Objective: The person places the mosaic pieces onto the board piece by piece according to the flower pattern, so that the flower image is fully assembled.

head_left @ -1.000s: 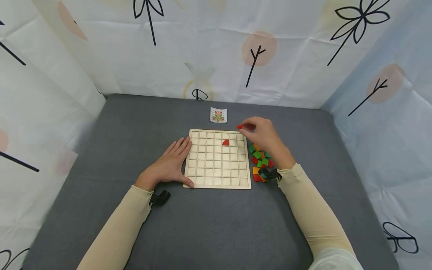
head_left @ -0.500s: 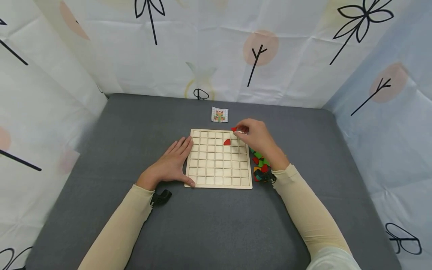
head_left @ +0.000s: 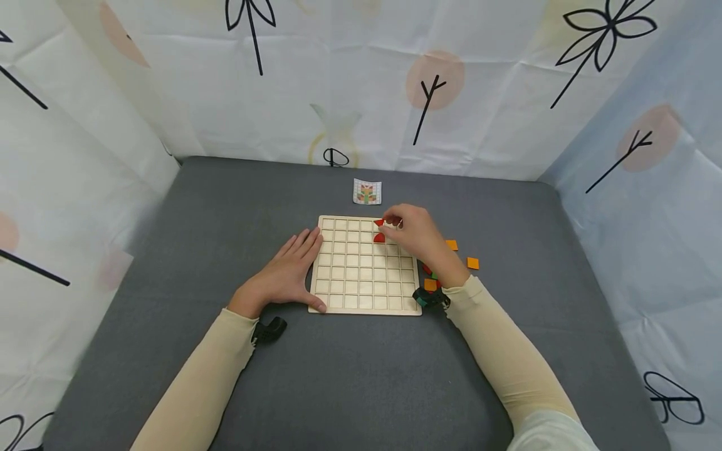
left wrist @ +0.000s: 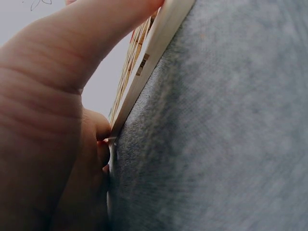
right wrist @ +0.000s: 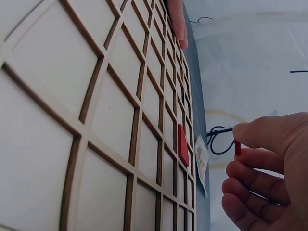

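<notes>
A pale wooden board with a raised grid [head_left: 350, 272] lies on the grey table. My left hand [head_left: 287, 269] rests along its left edge, fingers straight and spread, thumb at the near left corner. My right hand [head_left: 416, 235] pinches a small red tile [head_left: 378, 222] between thumb and forefinger, above the board's far rows. In the right wrist view this tile [right wrist: 237, 147] shows edge-on, and the other fingers are curled. One red tile with a curved edge [head_left: 379, 238] sits in a grid cell just below the held one; it also shows in the right wrist view.
Several coloured tiles [head_left: 430, 284] lie beside the board's right edge, partly hidden under my right forearm. Two orange tiles [head_left: 472, 263] lie farther right. A small card with a coloured grid picture [head_left: 367, 192] lies beyond the board. Patterned white cloth [head_left: 338, 81] surrounds the table.
My right hand has moved left with the red tile, from beyond the board's far right corner to over its far rows. My left hand has stayed on the left edge.
</notes>
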Action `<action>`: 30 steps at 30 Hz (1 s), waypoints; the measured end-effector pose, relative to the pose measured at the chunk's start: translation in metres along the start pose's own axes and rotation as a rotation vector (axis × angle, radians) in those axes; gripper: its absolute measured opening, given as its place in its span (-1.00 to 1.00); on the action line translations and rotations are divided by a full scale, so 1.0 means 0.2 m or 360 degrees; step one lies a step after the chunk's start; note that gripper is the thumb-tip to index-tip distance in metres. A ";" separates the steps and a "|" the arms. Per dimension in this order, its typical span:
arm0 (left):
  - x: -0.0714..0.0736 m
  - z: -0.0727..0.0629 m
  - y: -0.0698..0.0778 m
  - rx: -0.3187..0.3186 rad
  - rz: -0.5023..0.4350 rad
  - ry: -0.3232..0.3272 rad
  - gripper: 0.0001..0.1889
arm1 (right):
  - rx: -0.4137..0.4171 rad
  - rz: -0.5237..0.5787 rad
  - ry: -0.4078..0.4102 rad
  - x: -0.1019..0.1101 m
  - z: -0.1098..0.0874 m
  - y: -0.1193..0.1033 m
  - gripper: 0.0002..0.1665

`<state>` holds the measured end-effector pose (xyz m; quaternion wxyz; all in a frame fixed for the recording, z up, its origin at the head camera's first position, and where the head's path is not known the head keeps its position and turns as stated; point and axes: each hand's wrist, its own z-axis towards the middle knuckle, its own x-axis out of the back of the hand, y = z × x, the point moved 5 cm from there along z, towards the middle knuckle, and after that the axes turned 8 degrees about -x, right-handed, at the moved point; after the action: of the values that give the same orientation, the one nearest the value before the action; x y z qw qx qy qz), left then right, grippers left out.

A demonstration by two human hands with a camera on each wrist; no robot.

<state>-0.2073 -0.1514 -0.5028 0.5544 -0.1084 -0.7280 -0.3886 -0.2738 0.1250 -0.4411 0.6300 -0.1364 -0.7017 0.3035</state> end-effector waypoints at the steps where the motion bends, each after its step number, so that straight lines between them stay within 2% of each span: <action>1: 0.00 0.00 0.00 -0.0002 0.0001 0.0000 0.69 | 0.0000 -0.0003 0.0001 -0.01 0.00 0.00 -0.69; 12: -0.01 0.00 0.00 -0.0011 0.0007 -0.0001 0.69 | -0.0001 -0.0029 -0.0061 -0.06 0.02 -0.01 -0.69; 19: 0.00 0.00 0.00 0.0005 0.0014 -0.0010 0.68 | 0.0073 -0.0097 -0.0055 -0.08 0.03 -0.04 -0.71; 26: 0.01 0.00 0.01 -0.0005 -0.0002 -0.0003 0.69 | 0.0052 -0.0153 -0.0094 -0.12 0.04 -0.05 -0.75; 30: 0.00 0.00 0.00 -0.0024 -0.0023 0.0013 0.69 | 0.0089 -0.0205 -0.0094 -0.13 0.05 -0.05 -0.77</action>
<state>-0.2068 -0.1517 -0.5022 0.5536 -0.1059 -0.7235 -0.3986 -0.2763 0.0996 -0.4564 0.6310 -0.0643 -0.7184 0.2856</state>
